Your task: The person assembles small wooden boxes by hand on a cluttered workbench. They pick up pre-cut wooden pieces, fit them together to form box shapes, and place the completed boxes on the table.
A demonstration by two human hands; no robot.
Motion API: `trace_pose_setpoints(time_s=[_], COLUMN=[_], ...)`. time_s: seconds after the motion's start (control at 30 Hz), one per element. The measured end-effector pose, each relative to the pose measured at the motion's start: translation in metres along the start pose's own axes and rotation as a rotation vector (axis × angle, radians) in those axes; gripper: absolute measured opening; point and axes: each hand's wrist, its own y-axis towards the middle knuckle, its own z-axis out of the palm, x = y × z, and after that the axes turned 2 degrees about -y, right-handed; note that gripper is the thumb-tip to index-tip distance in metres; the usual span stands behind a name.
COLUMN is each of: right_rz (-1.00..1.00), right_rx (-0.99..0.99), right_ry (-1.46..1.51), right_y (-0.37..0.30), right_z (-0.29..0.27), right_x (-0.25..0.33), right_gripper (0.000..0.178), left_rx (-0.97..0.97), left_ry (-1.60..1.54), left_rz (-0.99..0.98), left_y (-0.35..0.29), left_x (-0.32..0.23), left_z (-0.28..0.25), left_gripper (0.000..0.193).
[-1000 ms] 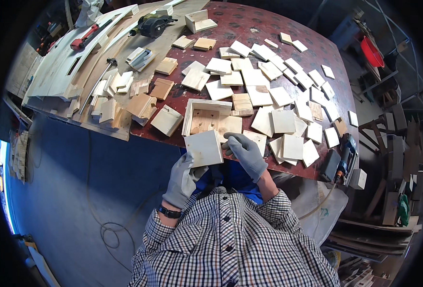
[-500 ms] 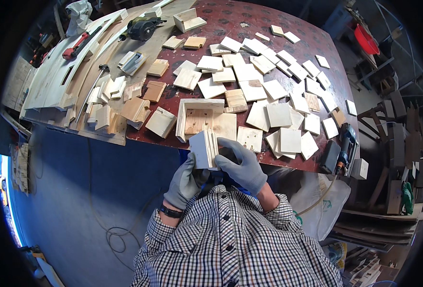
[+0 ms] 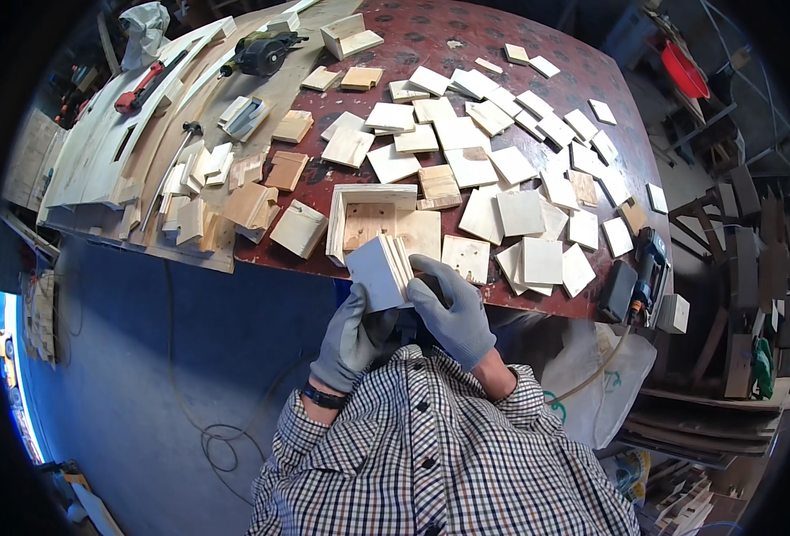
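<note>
Between my two grey-gloved hands is a small stack of square plywood pieces, held tilted in front of my chest at the table's near edge. My left hand grips the stack from the left and below. On its right edge, my right hand has its fingers closed against the layered sides. Just beyond the stack stands an L-shaped wooden corner piece with a board with dark holes inside it. A plywood square with small holes lies to the right of it.
Many loose plywood squares cover the dark red tabletop. A nail gun with a hose rests at the right edge. Farther left are a hammer, a circular saw, a red-handled tool and wood blocks.
The stack has turned so that more of its pale broad face shows, and its layers look more fanned. Both hands stay on it, barely shifted.
</note>
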Motion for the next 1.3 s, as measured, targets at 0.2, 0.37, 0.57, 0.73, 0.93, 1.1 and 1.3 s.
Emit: trace_pose_setpoints(time_s=[0.2,0.37,0.57,0.73,0.93,1.1,1.3], right_rz=[-0.023,0.058,0.284,0.279,0.159,-0.025,-0.347], right_rx=[-0.035,0.024,0.051,-0.015,-0.044,0.025,-0.043], right_ry=[-0.309,-0.273,0.018,-0.079,-0.447,-0.675,-0.988], right_y=[0.005,0.021,0.067,0.086,0.08,0.082,0.077], right_z=[0.0,0.004,0.016,0.028,0.036,0.029,0.03], right_x=[-0.034,-0.045,-0.045,-0.054,-0.063,-0.062,-0.054], right_gripper=[0.056,0.06,0.06,0.062,0.066,0.075,0.089], left_rx=[-0.231,-0.34,-0.156,-0.163,-0.493,-0.465,-0.052], left_ry=[0.056,0.288,0.388,0.143,0.294,1.669,1.993], left_rz=[0.019,0.057,0.381,0.328,0.281,0.747,0.455], left_y=[0.009,0.026,0.056,0.051,0.006,0.013,0.06], left_x=[-0.008,-0.025,-0.02,-0.017,-0.029,-0.067,-0.1], left_z=[0.028,0.038,-0.008,-0.014,0.042,0.029,0.027], left_gripper=[0.042,0.043,0.036,0.033,0.033,0.078,0.116])
